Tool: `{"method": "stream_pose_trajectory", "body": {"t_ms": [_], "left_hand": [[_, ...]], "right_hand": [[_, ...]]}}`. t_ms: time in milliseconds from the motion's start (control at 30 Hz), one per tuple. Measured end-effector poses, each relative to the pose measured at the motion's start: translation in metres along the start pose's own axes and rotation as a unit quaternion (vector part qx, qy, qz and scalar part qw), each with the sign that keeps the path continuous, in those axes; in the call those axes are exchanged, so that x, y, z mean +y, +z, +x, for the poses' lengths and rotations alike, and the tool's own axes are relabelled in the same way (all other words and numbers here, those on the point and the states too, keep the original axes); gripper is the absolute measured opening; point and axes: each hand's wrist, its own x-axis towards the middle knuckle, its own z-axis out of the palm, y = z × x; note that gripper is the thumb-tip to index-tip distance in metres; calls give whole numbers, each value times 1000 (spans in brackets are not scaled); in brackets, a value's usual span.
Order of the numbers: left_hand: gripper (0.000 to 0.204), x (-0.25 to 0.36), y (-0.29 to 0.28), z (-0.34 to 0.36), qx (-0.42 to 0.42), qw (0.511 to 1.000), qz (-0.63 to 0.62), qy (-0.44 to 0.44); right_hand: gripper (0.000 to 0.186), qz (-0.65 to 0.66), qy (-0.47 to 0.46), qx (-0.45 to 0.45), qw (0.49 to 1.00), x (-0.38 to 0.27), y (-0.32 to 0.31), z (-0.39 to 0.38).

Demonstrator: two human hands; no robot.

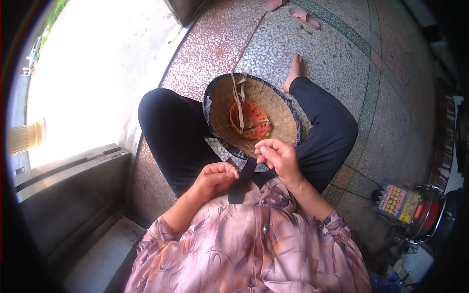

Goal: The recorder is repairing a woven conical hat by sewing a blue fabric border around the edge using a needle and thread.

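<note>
A woven straw hat (278,110) with a dark fabric rim rests between my bent legs, its underside facing up, with a small red patterned basket-like liner (253,115) and tan straps inside. My left hand (217,178) is closed in a pinch below it, and whatever its fingertips hold is too small to make out. My right hand (276,158) is higher, beside the hat's lower rim, thumb and forefinger together, also with nothing I can name between them. A black strap (242,183) hangs down between the hands toward my lap.
My bare foot (295,71) is on the speckled tile floor (264,39). Pink slippers (305,18) lie beyond. A metal door track (73,166) borders a bright doorway at left. At right stands a wheeled vehicle's rear (425,212) with a red light and printed plate.
</note>
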Motion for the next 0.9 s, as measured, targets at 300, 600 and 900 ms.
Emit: {"method": "stream_pose_trajectory", "body": {"t_ms": [300, 600, 900], "left_hand": [[10, -4, -9, -2, 92, 990, -47, 99], [12, -3, -5, -1, 73, 994, 21, 80], [13, 1, -3, 5, 56, 996, 14, 71]], "right_hand": [[13, 1, -51, -30, 998, -23, -8, -7], [23, -376, -294, -135, 868, -13, 31, 9], [6, -344, -275, -99, 892, -17, 15, 16]]}}
